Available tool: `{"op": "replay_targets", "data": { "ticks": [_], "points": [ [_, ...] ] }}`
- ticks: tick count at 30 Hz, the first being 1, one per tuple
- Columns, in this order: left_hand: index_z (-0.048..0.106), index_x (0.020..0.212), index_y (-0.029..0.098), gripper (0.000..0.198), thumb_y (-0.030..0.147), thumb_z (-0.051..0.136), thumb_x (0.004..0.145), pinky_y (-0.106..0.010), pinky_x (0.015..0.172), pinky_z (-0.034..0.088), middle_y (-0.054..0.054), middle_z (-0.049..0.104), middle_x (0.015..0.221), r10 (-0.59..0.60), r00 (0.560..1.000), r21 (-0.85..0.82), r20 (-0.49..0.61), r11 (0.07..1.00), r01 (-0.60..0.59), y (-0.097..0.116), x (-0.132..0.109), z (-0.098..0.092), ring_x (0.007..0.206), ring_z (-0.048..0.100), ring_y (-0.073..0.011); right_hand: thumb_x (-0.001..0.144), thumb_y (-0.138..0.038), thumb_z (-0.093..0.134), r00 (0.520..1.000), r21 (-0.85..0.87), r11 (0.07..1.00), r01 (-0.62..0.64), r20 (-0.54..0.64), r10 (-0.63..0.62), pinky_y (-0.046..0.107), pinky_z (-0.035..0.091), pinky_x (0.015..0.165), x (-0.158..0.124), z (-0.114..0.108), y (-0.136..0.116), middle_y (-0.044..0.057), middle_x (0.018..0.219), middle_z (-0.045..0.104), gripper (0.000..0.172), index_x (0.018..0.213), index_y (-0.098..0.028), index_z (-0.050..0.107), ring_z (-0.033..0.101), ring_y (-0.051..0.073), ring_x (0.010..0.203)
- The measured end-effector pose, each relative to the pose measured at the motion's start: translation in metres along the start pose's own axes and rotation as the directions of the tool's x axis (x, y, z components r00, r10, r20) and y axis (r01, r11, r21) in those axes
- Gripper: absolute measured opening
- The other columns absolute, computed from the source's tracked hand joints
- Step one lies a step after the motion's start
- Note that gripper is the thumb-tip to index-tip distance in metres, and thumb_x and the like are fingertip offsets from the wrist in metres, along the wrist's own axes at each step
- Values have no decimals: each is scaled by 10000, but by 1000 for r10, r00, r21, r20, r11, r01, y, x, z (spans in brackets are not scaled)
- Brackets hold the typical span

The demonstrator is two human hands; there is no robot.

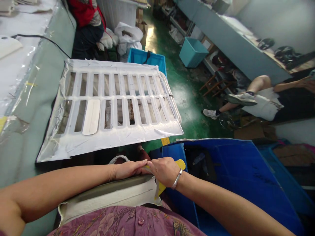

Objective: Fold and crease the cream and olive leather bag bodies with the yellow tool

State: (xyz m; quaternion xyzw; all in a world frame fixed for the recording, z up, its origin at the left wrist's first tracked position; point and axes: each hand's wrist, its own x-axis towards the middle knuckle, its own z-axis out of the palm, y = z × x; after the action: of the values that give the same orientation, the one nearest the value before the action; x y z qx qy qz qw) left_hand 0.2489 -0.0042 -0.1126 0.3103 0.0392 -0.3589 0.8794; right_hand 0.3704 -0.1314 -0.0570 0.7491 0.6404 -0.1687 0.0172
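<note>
My left hand [130, 168] rests along the top edge of a dark-backed, off-white panel [115, 196] lying against my lap, its fingertips touching my right hand. My right hand [166, 170], with a bracelet at the wrist, is closed around a yellow piece [161, 187] at the panel's right corner; part of the yellow piece also shows behind the hand. What lies under the fingers is hidden. Beyond my hands is a white slotted rack [113, 97] with two rows of openings. A white rounded strip [92, 117] lies on its lower row.
A big blue bin [236, 170] stands at my right, and a blue crate [147, 57] behind the rack. A covered table [46, 78] runs along the left. A person in red sits at the back left; another sits at the right, near a teal basket [193, 52].
</note>
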Motion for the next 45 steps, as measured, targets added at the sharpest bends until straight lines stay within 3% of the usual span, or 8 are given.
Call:
{"op": "replay_targets", "data": {
  "ticks": [4,8,16,22,29,35,41,45],
  "points": [
    [606,1010,120,575,549,244,885,-334,911,345,-57,646,905,110,989,215,-96,973,-87,-1,-5,-4,924,550,-217,936,-330,313,1000,11,1000,-6,-1,6,257,280,474,-5,-1,-3,13,658,652,364,734,-199,586,604,138,579],
    [605,837,135,520,580,337,843,-304,839,362,-42,615,781,201,952,676,-229,737,7,2,-17,-11,829,527,-214,929,-305,341,997,-34,997,68,25,-67,253,267,465,-7,-2,-5,4,682,650,300,779,-206,580,607,139,597],
    [586,1041,162,598,566,178,873,-269,933,336,-49,600,1093,101,978,865,-181,490,109,13,-24,-3,1004,513,-220,938,-288,307,994,-8,996,94,64,-93,268,280,465,-7,-6,-8,15,692,654,327,781,-202,581,627,154,627],
    [560,1135,144,626,563,172,879,-271,992,297,-60,575,1186,79,981,856,-177,504,114,15,-23,-1,1097,483,-225,925,-303,330,1000,-21,999,31,-2,-31,261,285,455,-9,-2,-12,22,623,643,339,710,-200,572,618,161,576],
    [593,1086,136,629,587,209,876,-277,996,308,-55,598,1144,-1,975,778,-220,603,176,18,-24,3,1094,492,-224,940,-346,270,994,4,996,-88,69,87,256,347,495,-11,2,-19,48,665,659,401,729,-197,576,629,182,594],
    [569,1157,176,585,579,247,881,-270,1048,245,-16,559,1222,10,988,706,-154,700,103,18,-25,8,1177,436,-208,939,-347,280,993,31,998,-57,103,54,256,354,495,-13,4,-20,50,654,651,373,741,-195,557,636,184,596],
    [567,1174,175,584,569,247,886,-262,1039,255,-19,568,1217,40,985,751,-166,653,100,19,-25,21,1168,444,-208,943,-336,240,994,20,998,-59,97,57,263,376,490,-18,5,-27,54,654,651,381,767,-200,548,642,199,603],
    [453,1294,181,553,517,241,909,-259,1041,248,-39,496,1306,56,981,829,-184,545,124,27,-28,36,1196,431,-192,947,-342,219,990,-23,998,-64,122,66,261,412,520,-22,0,-21,53,666,648,383,823,-205,554,639,192,615]
  ]
}}
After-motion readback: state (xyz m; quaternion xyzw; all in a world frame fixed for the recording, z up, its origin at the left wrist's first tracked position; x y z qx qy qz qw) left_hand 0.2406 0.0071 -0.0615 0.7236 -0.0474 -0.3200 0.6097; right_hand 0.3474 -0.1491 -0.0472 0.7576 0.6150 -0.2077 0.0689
